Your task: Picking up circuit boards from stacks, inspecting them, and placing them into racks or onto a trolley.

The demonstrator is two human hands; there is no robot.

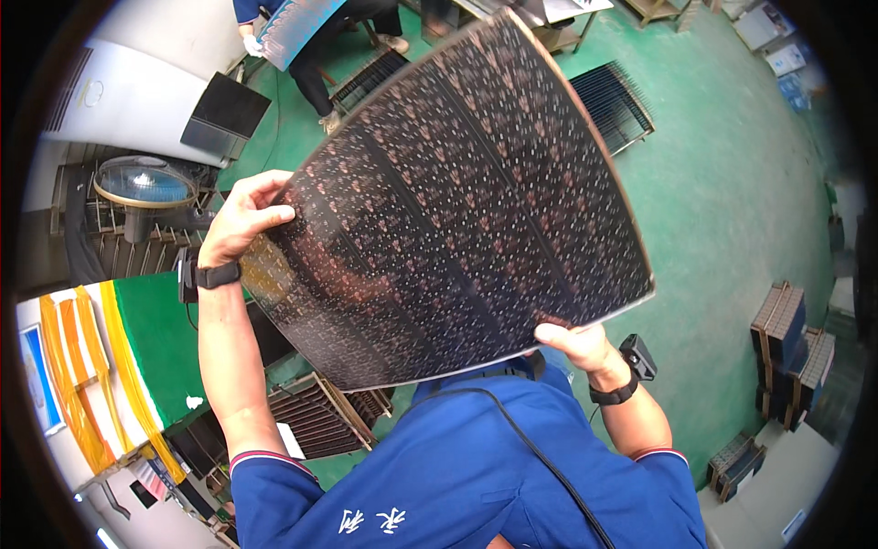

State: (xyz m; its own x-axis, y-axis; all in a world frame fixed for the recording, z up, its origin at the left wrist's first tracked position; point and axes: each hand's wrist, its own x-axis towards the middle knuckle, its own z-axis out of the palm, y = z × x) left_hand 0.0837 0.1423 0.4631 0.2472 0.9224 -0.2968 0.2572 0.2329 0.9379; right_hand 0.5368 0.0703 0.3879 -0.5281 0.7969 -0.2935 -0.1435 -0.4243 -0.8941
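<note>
A large, thin, glossy black sheet [457, 201] is held up in front of my body. Small white and reddish marks cover its face in broad bands. My left hand [245, 218] grips its left edge, thumb lying on the face and the other fingers partly hidden behind. At the near edge, right of centre, my right hand [578, 346] pinches the sheet with the thumb on top; its fingers are mostly out of sight underneath. Both wrists carry black straps with small devices.
A co-worker's white-gloved hand [252, 44] holds a blue patterned sheet [297, 29] at the far side. Slatted racks [611, 102] stand on the green floor [722, 201]. A fan [144, 185] and a green-topped table [155, 343] are on the left, stacked dark bundles [779, 325] on the right.
</note>
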